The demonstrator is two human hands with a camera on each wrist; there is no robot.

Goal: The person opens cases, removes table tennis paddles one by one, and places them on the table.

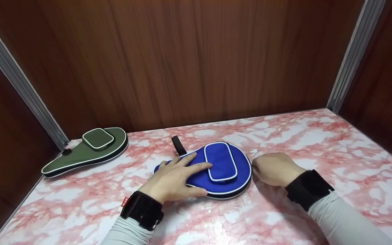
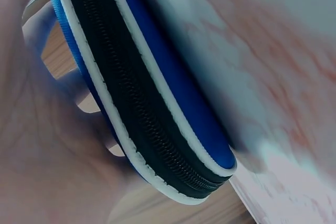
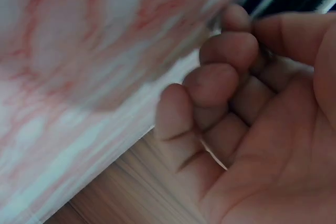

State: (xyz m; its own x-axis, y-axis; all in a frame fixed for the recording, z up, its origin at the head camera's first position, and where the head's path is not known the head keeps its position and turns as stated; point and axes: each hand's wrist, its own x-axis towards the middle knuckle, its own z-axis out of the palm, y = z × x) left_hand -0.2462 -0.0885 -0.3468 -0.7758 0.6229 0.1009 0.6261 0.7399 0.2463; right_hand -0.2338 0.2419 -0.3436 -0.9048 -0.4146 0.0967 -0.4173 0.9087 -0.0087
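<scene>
A blue table tennis bat case [image 1: 196, 170] with white piping and a raised front pocket [image 1: 220, 161] lies flat on the table, its rounded end to the right. My left hand [image 1: 175, 178] rests on its narrower part with fingers spread, one fingertip at the pocket's edge. In the left wrist view, a black zipper [image 2: 131, 87] runs along the case's side, its teeth meshed there. At the rounded end, my right hand [image 1: 274, 168] is curled, thumb and forefinger pinching the zipper pull at the case's edge. The fingers mostly hide the pull.
A green case [image 1: 90, 154] of the same shape lies at the back left, near the wall corner. A black strap [image 1: 179, 145] sticks out behind the blue case. Brown wood-grain panels [image 1: 196, 68] enclose the red-and-white marbled table [image 1: 294, 136] at the back and sides.
</scene>
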